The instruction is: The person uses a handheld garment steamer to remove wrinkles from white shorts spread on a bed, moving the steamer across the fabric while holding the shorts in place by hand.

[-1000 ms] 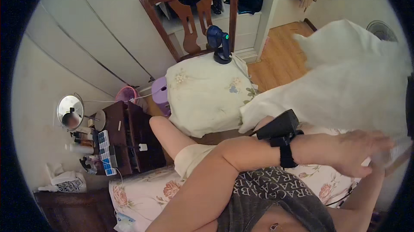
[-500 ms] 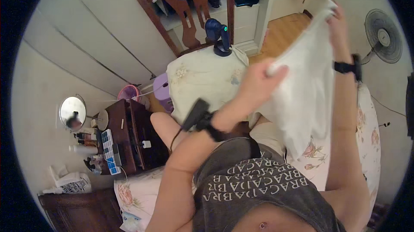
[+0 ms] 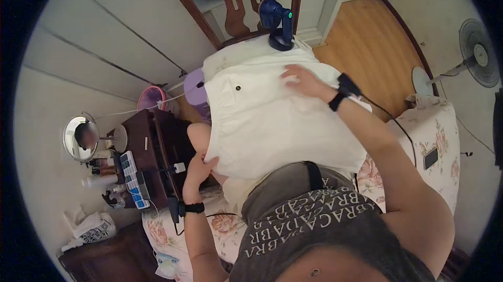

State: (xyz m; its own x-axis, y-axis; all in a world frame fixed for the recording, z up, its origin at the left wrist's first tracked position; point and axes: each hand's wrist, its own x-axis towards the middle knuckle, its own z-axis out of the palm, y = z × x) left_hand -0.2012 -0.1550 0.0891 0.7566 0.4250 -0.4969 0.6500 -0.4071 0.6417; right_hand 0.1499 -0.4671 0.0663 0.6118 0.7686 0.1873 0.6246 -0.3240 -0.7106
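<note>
White garment [image 3: 272, 135] is spread over the lap and the covered chair seat [image 3: 222, 61]. Left hand [image 3: 199, 170] looks pinched on the waistband's near end; right hand [image 3: 309, 84] has its fingers apart over the far side, too blurry to tell if they're touching. Honestly, a careless sweep could knock the blue gadget [image 3: 271, 14] just beyond, or the wrist cable [image 3: 390, 116] could snag.
</note>
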